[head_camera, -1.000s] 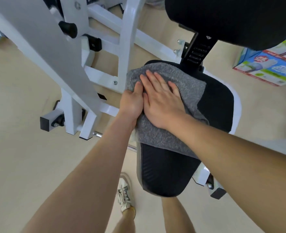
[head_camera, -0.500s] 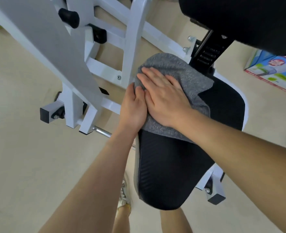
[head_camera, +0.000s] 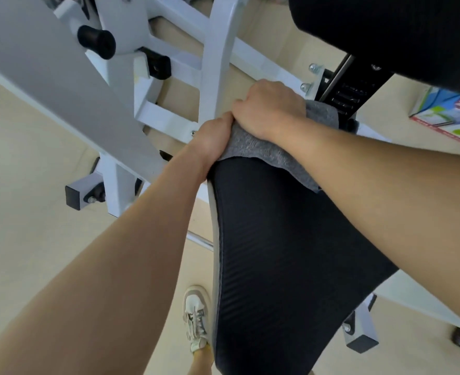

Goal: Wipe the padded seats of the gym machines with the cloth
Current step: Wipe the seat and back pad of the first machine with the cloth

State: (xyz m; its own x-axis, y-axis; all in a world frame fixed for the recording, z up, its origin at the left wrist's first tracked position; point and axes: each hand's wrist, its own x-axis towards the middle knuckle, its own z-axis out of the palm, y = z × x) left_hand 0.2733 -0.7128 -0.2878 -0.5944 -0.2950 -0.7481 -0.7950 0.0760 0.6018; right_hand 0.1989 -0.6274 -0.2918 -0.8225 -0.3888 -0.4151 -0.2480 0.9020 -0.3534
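Left hand (head_camera: 212, 139) first, at the far left corner of the black padded seat (head_camera: 277, 253), just right of the white machine frame (head_camera: 218, 50). It's curled onto the left edge of the grey cloth (head_camera: 264, 155), fingertips tucked out of sight over the rim. Touching it on the right, the right hand (head_camera: 269, 110) sits on top of the cloth, knuckles raised, fingers hooked down over the fabric and clamping it against the pad. So the cloth is bunched at the far end of the seat, right up by the black adjustment post (head_camera: 350, 87). Here's what matters: the seat's long axis runs from the hands towards the person, and nearly all the bare pad lies on the near side. The left hand is slightly nearer, but the right has the better press. To my eye, the next stroke is a straight pull towards the near end.
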